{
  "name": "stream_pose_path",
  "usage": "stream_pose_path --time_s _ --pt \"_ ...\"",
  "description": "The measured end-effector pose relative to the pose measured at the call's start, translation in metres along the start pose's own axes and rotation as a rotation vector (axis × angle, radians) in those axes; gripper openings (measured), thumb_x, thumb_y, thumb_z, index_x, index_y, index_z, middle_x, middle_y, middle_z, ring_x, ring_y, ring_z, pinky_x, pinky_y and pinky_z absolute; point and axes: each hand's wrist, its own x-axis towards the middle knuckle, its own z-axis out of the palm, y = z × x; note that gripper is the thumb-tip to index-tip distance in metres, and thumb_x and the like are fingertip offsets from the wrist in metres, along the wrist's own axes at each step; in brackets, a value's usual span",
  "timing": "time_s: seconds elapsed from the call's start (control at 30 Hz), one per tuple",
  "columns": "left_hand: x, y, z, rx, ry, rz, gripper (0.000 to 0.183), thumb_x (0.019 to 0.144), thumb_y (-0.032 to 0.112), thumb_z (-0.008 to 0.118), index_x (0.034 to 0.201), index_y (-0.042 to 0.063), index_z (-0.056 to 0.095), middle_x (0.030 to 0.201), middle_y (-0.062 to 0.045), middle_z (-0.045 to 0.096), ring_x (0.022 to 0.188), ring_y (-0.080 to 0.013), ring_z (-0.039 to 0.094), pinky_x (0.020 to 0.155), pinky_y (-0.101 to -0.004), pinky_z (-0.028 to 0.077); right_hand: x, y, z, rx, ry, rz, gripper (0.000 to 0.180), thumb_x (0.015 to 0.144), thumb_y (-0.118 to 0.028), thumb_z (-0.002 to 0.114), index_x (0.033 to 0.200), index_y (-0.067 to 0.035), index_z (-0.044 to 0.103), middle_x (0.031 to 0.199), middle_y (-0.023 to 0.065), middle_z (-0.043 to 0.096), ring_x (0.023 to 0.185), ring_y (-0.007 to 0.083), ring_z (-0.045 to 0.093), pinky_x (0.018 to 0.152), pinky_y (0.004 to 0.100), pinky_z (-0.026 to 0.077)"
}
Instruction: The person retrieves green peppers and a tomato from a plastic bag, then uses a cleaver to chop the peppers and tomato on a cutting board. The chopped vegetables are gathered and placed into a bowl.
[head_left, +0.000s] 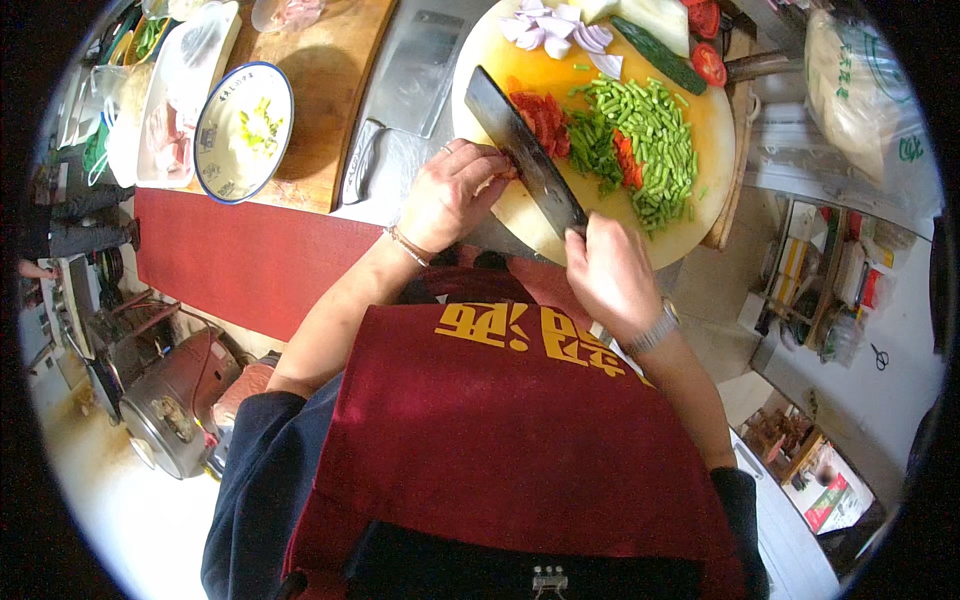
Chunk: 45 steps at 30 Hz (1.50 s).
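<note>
My right hand grips the handle of a dark-bladed Chinese cleaver, its blade slanting across the round cutting board. With fingers curled, my left hand presses close to the near side of the blade; what lies under the fingertips is mostly hidden. Beyond the blade is a heap of cut red pepper or tomato. Beside it are chopped leafy greens, red strips and a large pile of cut green beans. Onion pieces and a cucumber lie farther back.
A blue-rimmed bowl with chopped greens stands on a wooden board at left, beside a white tray of meat. Another knife lies between the boards. Tomato halves sit at the right edge. A person's legs show far left.
</note>
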Motion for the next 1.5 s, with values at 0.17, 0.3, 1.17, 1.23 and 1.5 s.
stream_pose_path --time_s 0.17,0.3,1.17,1.23,1.5 --pt "0.004 0.001 0.001 -0.002 -0.008 0.029 0.018 0.074 0.001 0.075 0.091 0.006 0.070 0.093 -0.006 0.069 0.087 -0.0270 0.066 0.078 -0.0360 0.056 0.019 0.016 0.010 0.039 0.071 -0.084 0.026 0.092 -0.018 0.060 0.078 0.003 0.057 0.072 0.0290 0.061 0.072 0.0482 0.063 0.066 0.0544 0.049" --pt "0.001 0.003 -0.001 -0.029 -0.016 0.010 0.021 0.074 0.000 0.074 0.093 0.007 0.070 0.095 -0.007 0.067 0.088 -0.0274 0.066 0.079 -0.0368 0.056 0.024 0.024 0.014 0.293 0.226 -0.148 0.020 0.093 -0.013 0.065 0.082 0.002 0.057 0.059 0.0142 0.057 0.049 0.0308 0.057 0.050 0.0397 0.045" --pt "0.064 -0.010 0.028 -0.085 -0.200 -0.015 0.045 0.103 0.029 0.049 0.132 -0.004 0.054 0.138 -0.026 0.053 0.131 -0.0439 0.045 0.113 -0.0473 0.034 -0.151 0.125 0.025 1.433 0.580 0.814 0.023 0.100 -0.029 0.060 0.092 -0.010 0.051 0.055 0.0039 0.052 0.035 0.0176 0.046 0.033 0.0336 0.039" --pt "0.063 -0.010 0.030 -0.110 -0.212 -0.039 0.045 0.103 0.029 0.050 0.134 -0.003 0.054 0.138 -0.025 0.053 0.131 -0.0428 0.045 0.113 -0.0475 0.034 -0.158 0.126 0.048 1.561 0.582 0.772 0.019 0.099 -0.025 0.063 0.095 -0.011 0.051 0.055 0.0041 0.052 0.035 0.0181 0.046 0.033 0.0344 0.039" --pt "0.068 -0.006 0.040 -0.065 -0.213 0.009 0.044 0.103 0.029 0.050 0.132 -0.003 0.056 0.135 -0.024 0.055 0.129 -0.0429 0.046 0.112 -0.0479 0.035 -0.154 0.132 0.071 1.610 0.616 0.708 0.017 0.099 -0.026 0.061 0.096 -0.012 0.052 0.056 0.0028 0.051 0.036 0.0152 0.044 0.034 0.0321 0.039"
